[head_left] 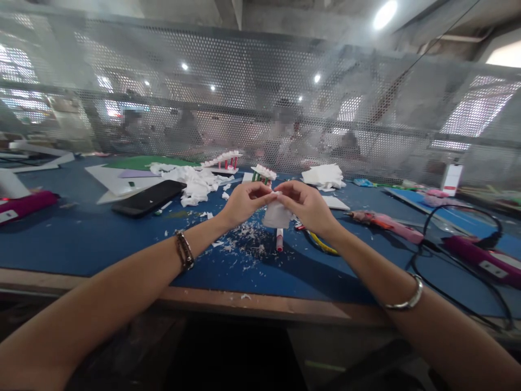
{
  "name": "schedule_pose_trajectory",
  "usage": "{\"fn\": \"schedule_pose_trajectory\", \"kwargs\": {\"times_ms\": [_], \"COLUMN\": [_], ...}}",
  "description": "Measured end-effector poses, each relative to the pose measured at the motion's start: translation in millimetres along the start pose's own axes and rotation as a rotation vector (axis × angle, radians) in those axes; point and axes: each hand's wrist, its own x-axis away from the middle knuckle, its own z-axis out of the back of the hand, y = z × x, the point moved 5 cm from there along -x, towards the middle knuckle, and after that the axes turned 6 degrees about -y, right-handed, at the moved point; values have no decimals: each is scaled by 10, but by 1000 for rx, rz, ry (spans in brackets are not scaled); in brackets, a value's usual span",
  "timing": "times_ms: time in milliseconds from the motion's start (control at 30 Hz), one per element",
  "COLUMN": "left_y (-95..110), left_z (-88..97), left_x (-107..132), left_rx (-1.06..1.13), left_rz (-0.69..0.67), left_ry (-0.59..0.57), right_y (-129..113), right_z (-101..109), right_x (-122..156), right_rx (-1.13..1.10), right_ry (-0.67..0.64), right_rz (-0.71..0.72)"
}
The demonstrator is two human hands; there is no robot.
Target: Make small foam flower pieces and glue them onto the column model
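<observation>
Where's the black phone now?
In the head view, the phone lies on the blue table, left of the left hand, just beside the white scraps.

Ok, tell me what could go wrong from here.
The white piece, pinched by the left hand and right hand, looks thin, so a hard pull might tear it. The cord loops close to the bracelet on the right arm and could catch on it. Loose scraps on the table could cling to the piece.
</observation>
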Motion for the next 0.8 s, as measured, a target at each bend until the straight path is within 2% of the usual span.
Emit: {"fn": "schedule_pose_trajectory", "kwargs": {"times_ms": [300,467,633,800], "left_y": [-63,-107,-117,-89], "left_z": [-46,-71,-76,-66], "left_x": [-18,-17,-20,-28], "left_rx": [285,430,454,397], "left_rz": [94,125,149,117], "left_ry": [-42,-68,-87,-82], "right_y": [6,-20,-13,31], "right_z": [52,31,5,3], "right_x": [-7,-6,-5,-13], "right_rx": [21,0,-102,-125], "right_ry": [100,91,68,45], "right_rz": [-10,-17,-79,-99]}}
